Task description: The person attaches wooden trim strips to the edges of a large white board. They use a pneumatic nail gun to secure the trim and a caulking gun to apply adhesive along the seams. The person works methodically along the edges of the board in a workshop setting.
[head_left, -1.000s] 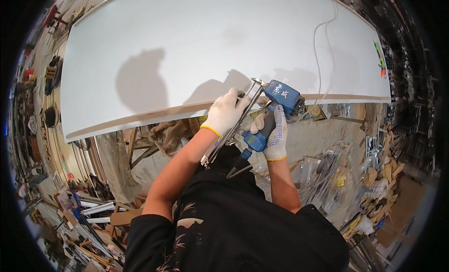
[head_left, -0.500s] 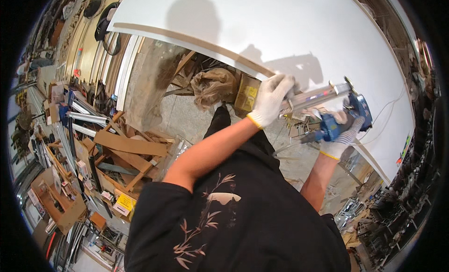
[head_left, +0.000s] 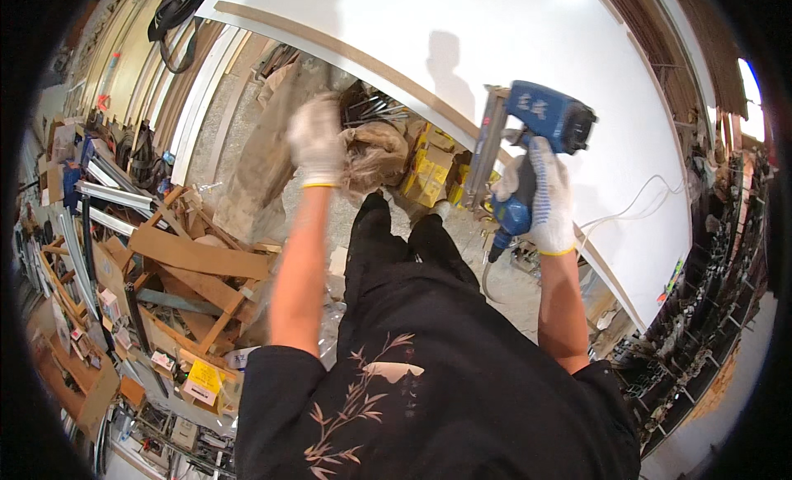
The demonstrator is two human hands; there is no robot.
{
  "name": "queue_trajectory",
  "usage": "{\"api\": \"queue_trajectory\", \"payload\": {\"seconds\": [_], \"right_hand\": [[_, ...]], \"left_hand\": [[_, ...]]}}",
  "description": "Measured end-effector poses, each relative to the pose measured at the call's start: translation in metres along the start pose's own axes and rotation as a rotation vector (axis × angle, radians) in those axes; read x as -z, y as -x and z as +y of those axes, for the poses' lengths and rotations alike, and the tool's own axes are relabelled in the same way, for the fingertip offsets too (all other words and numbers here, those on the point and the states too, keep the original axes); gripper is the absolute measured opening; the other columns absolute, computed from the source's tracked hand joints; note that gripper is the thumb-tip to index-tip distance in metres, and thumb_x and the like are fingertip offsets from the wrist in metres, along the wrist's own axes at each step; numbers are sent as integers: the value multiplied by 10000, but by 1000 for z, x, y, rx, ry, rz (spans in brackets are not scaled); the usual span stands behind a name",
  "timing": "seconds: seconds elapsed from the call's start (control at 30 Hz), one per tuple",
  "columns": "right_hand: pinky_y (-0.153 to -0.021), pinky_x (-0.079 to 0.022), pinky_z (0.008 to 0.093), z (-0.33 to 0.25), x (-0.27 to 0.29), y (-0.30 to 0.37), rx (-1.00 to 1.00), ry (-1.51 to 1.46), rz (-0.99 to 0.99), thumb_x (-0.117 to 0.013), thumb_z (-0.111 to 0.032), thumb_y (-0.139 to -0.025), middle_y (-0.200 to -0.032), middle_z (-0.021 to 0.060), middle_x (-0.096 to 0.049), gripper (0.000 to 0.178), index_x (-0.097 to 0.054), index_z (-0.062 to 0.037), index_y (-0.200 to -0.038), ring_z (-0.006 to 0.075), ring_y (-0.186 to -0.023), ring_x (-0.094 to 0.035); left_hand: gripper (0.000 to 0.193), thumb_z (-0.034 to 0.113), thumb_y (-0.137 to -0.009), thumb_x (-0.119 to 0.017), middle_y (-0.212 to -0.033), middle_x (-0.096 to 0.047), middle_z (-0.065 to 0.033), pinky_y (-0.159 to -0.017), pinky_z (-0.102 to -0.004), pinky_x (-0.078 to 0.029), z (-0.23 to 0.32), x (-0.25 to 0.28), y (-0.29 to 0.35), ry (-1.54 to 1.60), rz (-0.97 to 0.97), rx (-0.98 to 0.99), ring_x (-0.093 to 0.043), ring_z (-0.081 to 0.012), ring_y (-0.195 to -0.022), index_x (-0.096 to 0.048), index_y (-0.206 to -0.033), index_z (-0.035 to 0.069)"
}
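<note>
My right hand (head_left: 550, 195), in a white work glove with a yellow cuff, is wrapped round the handle of a blue nail gun (head_left: 544, 108). The gun's grey magazine (head_left: 485, 146) faces my left and overlaps the near edge of a big white panel (head_left: 577, 34). A thin air hose (head_left: 487, 283) hangs from the bottom of its handle. My left hand (head_left: 315, 137), gloved alike, is off the tool, over the floor gap beside a crumpled brown plastic bag (head_left: 371, 154); motion smears its fingers. A narrow wooden strip (head_left: 346, 52) runs along the panel's near edge.
Yellow-labelled cartons (head_left: 429, 168) stand on the floor under the panel edge, close to my feet. Wood scraps and cardboard (head_left: 198, 253) pile up at the left, beside metal profiles (head_left: 111, 201). Dark racks line the right side. A pale cord (head_left: 635, 209) lies across the panel.
My left hand has let go of the nail gun's magazine and swung left. My right hand has moved left with the gun and turned it more upright.
</note>
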State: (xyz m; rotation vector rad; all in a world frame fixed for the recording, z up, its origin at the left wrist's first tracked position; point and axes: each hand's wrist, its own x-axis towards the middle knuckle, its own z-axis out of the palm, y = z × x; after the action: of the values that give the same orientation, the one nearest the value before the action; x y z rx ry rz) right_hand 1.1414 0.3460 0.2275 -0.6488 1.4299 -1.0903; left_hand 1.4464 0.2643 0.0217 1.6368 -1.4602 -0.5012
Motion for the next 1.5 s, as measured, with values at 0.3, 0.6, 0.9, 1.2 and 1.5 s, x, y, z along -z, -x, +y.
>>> {"api": "queue_trajectory", "payload": {"seconds": [0.3, 0.6, 0.9, 1.2, 1.5], "right_hand": [[-538, -526, 298, 27, -55, -63, -123, 244, -101, -698, -396, -1045, -711, 62, -666, 411, -665, 7, -1116, 137, -559, -639], [-543, -522, 307, 39, -70, -77, -168, 363, -127, -667, -404, -1057, -681, 65, -649, 426, -644, 20, -1085, 145, -551, -627], [-555, -516, 302, 35, -80, -87, -179, 327, -161, -665, -436, -1050, -672, 59, -634, 445, -633, 8, -1074, 145, -556, -614], [-553, -509, 308, 27, -99, -100, -126, 469, -281, -644, -421, -1058, -634, 64, -620, 439, -643, 18, -1056, 153, -544, -605], [-544, -507, 305, 21, -126, -115, -120, 462, -322, -643, -368, -1063, -648, 75, -630, 375, -631, 6, -1045, 155, -548, -610]], "left_hand": [[462, 429, -1089, -474, -1252, -755, -142, -965, -464, -547, -165, 85, 2, -682, 30, 214, -713, -358, -1106, -740, -1268, 96], [371, 383, -1065, -512, -1045, -779, -123, -840, -474, -563, -155, 85, 2, -655, 35, 126, -723, -364, -929, -773, -1093, 120], [377, 397, -1060, -533, -1010, -771, -144, -809, -487, -560, -151, 84, 3, -640, 46, 152, -719, -371, -901, -773, -1050, 106], [342, 388, -1050, -561, -1012, -780, -128, -804, -484, -563, -144, 86, 2, -626, 57, 171, -720, -365, -895, -785, -1057, 129], [306, 365, -1030, -589, -1013, -784, -110, -801, -467, -568, -143, 85, 2, -627, 57, 171, -726, -344, -904, -787, -1064, 134]]}}
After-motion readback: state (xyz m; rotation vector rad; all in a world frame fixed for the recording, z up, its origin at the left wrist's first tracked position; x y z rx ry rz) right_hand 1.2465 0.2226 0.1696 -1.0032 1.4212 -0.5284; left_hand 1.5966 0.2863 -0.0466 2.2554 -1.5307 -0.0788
